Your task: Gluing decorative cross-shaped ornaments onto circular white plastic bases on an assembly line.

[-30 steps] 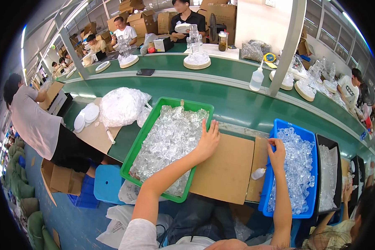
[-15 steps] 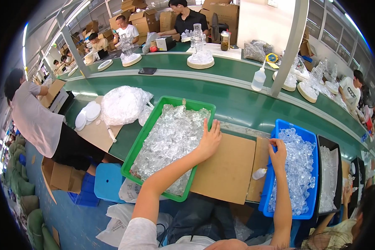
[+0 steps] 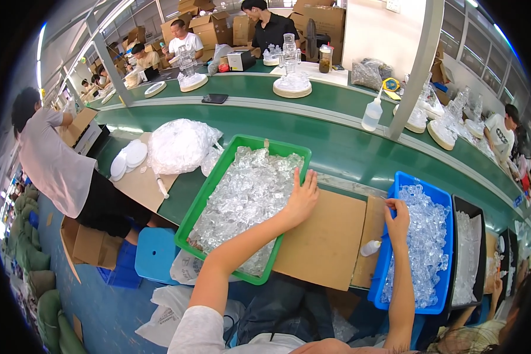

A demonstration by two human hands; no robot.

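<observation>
One green bin's rim point(image 3: 274, 252) meets the left grip point(image 3: 302, 199).

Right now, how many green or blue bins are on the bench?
2: the green bin at the left hand and the blue bin at the right hand; others may be hidden far right.

The person wears a pale short-sleeved top point(image 3: 256, 345), its left sleeve point(image 3: 197, 330) ending above the elbow, with dark blue jeans point(image 3: 284, 305) below. Both forearms point(image 3: 246, 243), the left hand point(image 3: 301, 198) and the right hand point(image 3: 397, 221) are bare.
</observation>
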